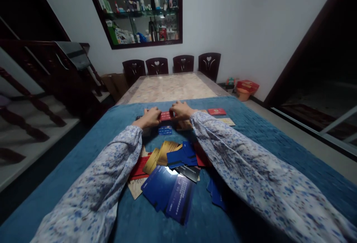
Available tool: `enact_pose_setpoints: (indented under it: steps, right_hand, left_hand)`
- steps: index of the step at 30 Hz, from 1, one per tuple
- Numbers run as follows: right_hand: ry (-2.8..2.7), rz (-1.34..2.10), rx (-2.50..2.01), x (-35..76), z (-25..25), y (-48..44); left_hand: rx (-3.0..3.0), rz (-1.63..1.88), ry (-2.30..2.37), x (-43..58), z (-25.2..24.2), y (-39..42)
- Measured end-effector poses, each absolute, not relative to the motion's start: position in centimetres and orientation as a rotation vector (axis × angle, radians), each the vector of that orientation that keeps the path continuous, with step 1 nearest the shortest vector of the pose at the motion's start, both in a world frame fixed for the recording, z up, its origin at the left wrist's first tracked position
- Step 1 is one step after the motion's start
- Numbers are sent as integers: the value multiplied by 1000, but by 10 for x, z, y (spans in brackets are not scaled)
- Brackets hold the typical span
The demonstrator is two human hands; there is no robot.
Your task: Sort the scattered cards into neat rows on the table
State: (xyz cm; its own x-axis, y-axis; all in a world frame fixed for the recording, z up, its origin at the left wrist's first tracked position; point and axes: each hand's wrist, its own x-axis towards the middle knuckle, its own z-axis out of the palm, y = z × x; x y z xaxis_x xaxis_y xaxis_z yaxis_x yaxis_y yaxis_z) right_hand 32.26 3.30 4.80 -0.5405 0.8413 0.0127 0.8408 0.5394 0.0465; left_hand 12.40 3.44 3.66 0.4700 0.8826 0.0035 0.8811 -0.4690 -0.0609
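Note:
A red card [165,116] lies between my two hands, toward the far part of the blue cloth. My left hand [151,117] has its bent fingers on the card's left edge, and my right hand [181,111] pinches the right edge. Just nearer is a blue card [165,130]. A brownish card [184,125] is partly hidden under my right hand, and dark cards show beside my left wrist. Closer to me spreads a loose pile with gold cards [166,151], blue cards [160,183], a black card [188,172] and red cards [138,169].
The blue cloth [111,139] covers the near part of a long marble-topped table [175,85]. On the right lie another red card [216,112] and a pale card [228,122]. More blue cards [216,193] sit beneath my right forearm. Several dark chairs [183,64] stand at the far end.

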Motion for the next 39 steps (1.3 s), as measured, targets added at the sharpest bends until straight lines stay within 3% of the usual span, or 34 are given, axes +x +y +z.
enact_pose_setpoints:
  steps: [22, 39]
  right_hand:
    - [2630, -79, 1481, 307, 28, 64]
    - [2616, 13, 1463, 301, 24, 77]
  left_hand:
    - [-2672, 269, -1663, 122, 21, 69]
    - [-2668, 342, -1643, 127, 19, 76]
